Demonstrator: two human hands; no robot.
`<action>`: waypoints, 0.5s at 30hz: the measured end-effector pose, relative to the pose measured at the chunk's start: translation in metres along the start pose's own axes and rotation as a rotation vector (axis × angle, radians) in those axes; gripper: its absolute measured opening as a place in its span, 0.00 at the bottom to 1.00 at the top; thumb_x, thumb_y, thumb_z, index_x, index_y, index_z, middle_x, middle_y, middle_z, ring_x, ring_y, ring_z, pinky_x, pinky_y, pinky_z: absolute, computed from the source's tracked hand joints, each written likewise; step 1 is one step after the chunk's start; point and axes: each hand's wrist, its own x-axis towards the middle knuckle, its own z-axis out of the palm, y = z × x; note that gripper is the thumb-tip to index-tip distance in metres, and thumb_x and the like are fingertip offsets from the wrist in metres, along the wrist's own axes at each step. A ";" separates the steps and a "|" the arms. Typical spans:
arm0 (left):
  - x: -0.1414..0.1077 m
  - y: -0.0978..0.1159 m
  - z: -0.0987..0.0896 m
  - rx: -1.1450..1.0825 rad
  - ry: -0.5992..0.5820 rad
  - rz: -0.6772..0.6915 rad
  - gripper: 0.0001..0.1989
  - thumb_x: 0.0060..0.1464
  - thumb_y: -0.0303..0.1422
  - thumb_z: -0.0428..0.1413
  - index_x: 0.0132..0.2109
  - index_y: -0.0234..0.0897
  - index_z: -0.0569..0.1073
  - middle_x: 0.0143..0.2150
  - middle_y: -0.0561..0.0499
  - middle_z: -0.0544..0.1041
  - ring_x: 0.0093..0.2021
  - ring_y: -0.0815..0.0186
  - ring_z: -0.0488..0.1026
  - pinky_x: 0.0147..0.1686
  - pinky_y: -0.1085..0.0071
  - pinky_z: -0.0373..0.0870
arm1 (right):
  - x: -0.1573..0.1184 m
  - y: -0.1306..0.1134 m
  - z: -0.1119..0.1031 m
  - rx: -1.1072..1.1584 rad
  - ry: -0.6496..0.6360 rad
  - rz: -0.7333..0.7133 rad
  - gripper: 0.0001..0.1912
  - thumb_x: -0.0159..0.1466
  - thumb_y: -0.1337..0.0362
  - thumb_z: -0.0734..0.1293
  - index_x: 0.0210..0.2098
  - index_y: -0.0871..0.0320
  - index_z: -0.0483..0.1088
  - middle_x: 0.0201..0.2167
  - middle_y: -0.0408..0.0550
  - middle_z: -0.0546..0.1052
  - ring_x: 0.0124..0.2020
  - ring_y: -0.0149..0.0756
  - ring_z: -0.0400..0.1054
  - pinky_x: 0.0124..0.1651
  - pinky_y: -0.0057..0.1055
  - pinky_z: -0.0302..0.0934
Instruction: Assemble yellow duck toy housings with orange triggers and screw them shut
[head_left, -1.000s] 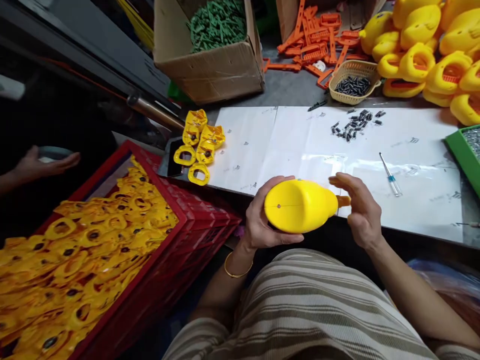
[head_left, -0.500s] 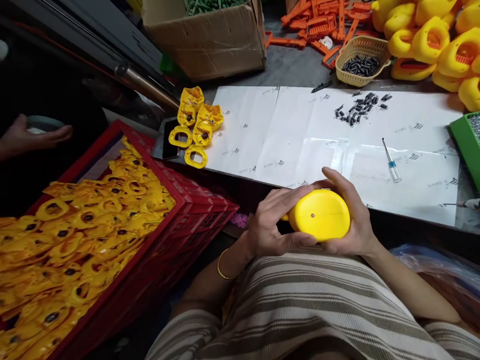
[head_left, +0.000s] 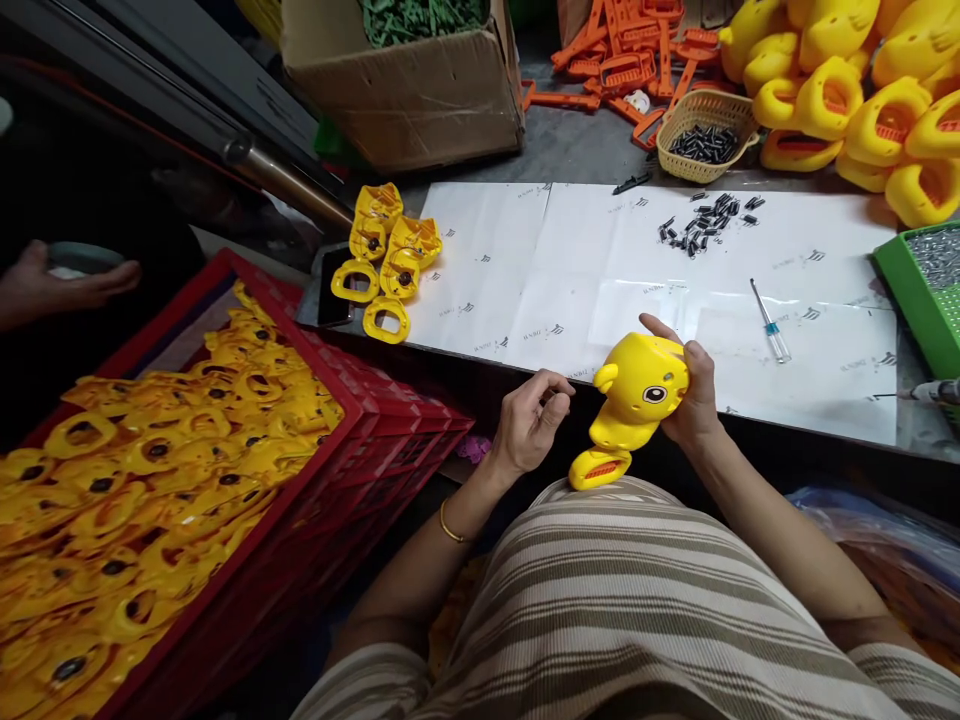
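My right hand (head_left: 694, 400) is wrapped around a yellow toy animal figure (head_left: 626, 408) with a printed eye and an oval handle at its lower end showing an orange ribbed part. The figure is tilted above my lap, in front of the table edge. To its left, apart from it, my left hand (head_left: 531, 420) has its fingers curled in against the thumb, and I see nothing in them. On the table lie a screwdriver (head_left: 771, 322) with a clear-blue handle and a pile of small black cylindrical parts (head_left: 709, 222).
At left stands a red crate (head_left: 360, 400) full of yellow shell halves (head_left: 180, 440). More yellow halves (head_left: 405, 250) lie on the table's left end. Behind are a cardboard box (head_left: 405, 100), orange parts (head_left: 626, 70), a basket (head_left: 701, 165) and yellow figures (head_left: 840, 100). A green tray (head_left: 911, 300) is at right.
My left hand has let go of the yellow toy figure and drawn away to the left, fingers curling. My right hand has turned the figure, so its eye side and handle now show.
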 end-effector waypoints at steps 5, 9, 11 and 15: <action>0.008 0.012 0.005 0.200 0.003 0.147 0.24 0.61 0.52 0.49 0.27 0.38 0.63 0.23 0.56 0.63 0.23 0.72 0.59 0.25 0.74 0.56 | 0.000 0.001 0.010 0.059 -0.034 0.024 0.35 0.57 0.40 0.64 0.58 0.51 0.65 0.35 0.46 0.78 0.36 0.42 0.74 0.38 0.38 0.69; 0.023 0.013 0.014 0.237 0.044 0.159 0.26 0.65 0.51 0.40 0.24 0.40 0.57 0.20 0.57 0.58 0.21 0.72 0.54 0.25 0.71 0.53 | 0.005 0.006 0.022 0.079 -0.002 0.092 0.34 0.56 0.38 0.64 0.54 0.52 0.67 0.36 0.47 0.78 0.39 0.46 0.75 0.40 0.41 0.71; 0.031 0.008 0.013 0.196 0.061 0.123 0.27 0.64 0.53 0.41 0.23 0.40 0.56 0.19 0.57 0.57 0.21 0.72 0.54 0.25 0.71 0.54 | 0.012 0.007 0.026 0.098 0.046 0.143 0.33 0.56 0.36 0.63 0.50 0.53 0.68 0.39 0.49 0.78 0.43 0.47 0.75 0.42 0.43 0.72; 0.035 -0.004 0.002 -0.075 -0.044 -0.133 0.30 0.62 0.57 0.39 0.29 0.37 0.68 0.22 0.54 0.66 0.21 0.72 0.62 0.22 0.74 0.58 | 0.032 0.007 0.029 0.075 0.026 0.185 0.34 0.57 0.30 0.56 0.41 0.51 0.69 0.39 0.51 0.79 0.48 0.50 0.74 0.43 0.45 0.73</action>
